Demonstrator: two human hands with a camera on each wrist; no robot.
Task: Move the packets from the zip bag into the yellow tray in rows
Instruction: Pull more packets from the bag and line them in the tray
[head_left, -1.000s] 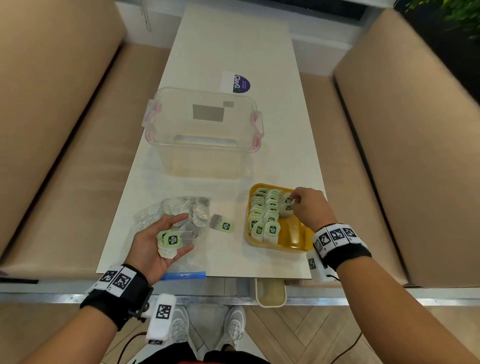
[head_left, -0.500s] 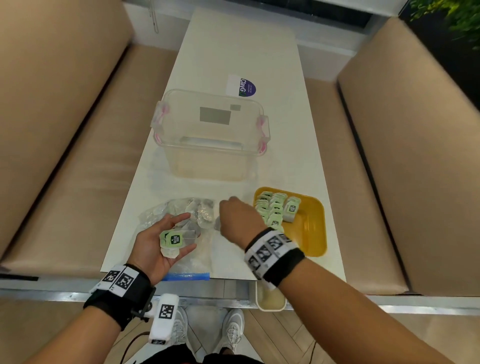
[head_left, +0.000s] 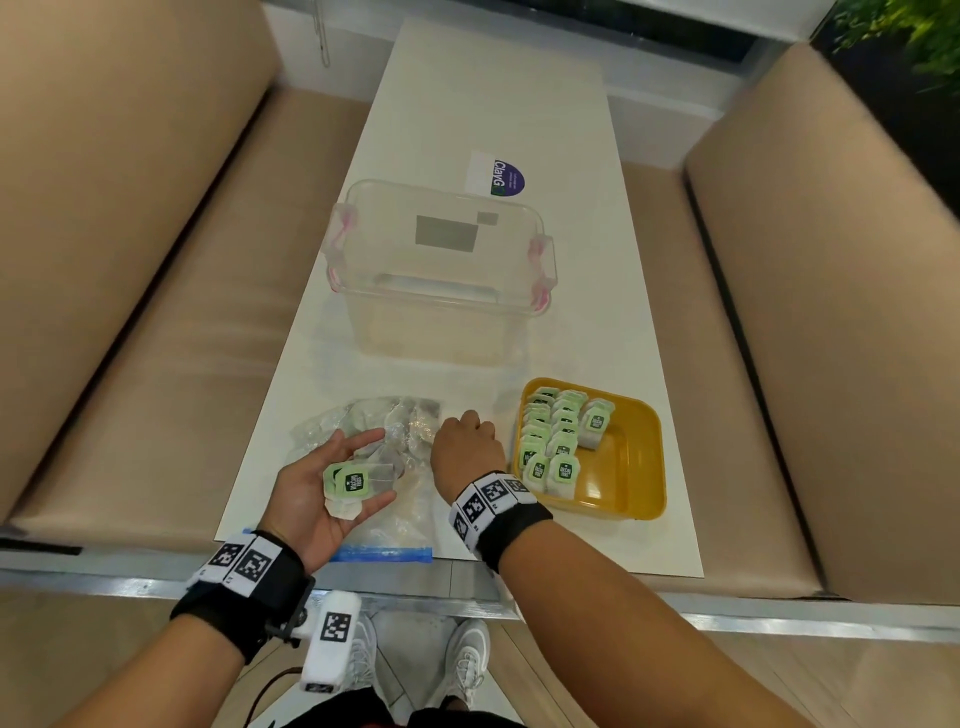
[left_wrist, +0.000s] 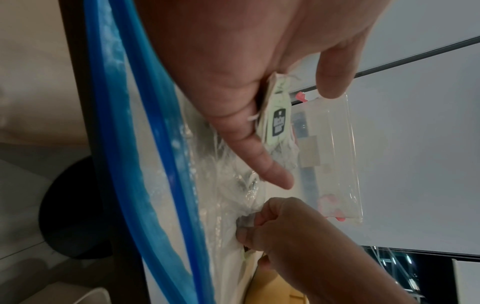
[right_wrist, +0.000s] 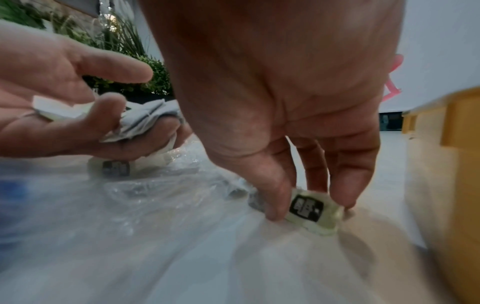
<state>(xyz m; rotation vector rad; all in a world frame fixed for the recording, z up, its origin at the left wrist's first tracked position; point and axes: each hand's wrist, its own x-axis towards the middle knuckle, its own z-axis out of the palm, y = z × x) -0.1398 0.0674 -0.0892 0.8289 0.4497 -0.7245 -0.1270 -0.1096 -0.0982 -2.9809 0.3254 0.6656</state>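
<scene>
Pinching one packet (right_wrist: 309, 209), right hand (head_left: 467, 449) beside yellow tray (head_left: 636, 467).

Long white table (head_left: 493, 104); tan benches (head_left: 130, 260) either side; herringbone wood floor (head_left: 597, 686)

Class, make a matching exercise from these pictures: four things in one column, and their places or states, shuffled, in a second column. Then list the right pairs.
Things
1. left hand
2. right hand
3. yellow tray
4. clear tub

Places or states
A. holds rows of packets
B. stands beyond the zip bag
C. palm up, holding several packets
D. pinches one packet on the table

Pairs: 1-C, 2-D, 3-A, 4-B
</scene>
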